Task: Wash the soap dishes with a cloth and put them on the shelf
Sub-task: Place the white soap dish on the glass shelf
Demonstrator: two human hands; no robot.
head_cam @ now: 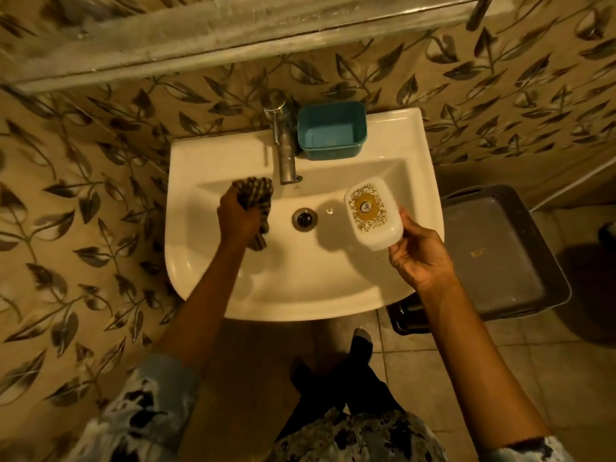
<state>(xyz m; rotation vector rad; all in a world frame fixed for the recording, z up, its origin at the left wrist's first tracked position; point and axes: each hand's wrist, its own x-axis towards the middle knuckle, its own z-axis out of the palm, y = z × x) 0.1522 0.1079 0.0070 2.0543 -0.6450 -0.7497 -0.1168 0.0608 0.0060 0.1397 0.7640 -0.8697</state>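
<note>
Shelf [233, 38]: on wall above sink, well apart from both hands; final resting place, not yet used.
Sink [206, 288]: white basin beneath both hands; probably worked over to catch drips.
Teal soap dish [330, 153]: open side up on back ledge, just right of tap [283, 151]; parked, in neither hand.
White soap dish [371, 215]: raised over basin's right side, patterned face up, well right of cloth.
Right hand [418, 258]: thumb on top, fingers curled under dish's near end; leaves face exposed for wiping.
Left hand [238, 218]: closed tight round cloth, beside spout.
Cloth [255, 195]: checked, bunched, tail hanging; not touching dish.
</note>
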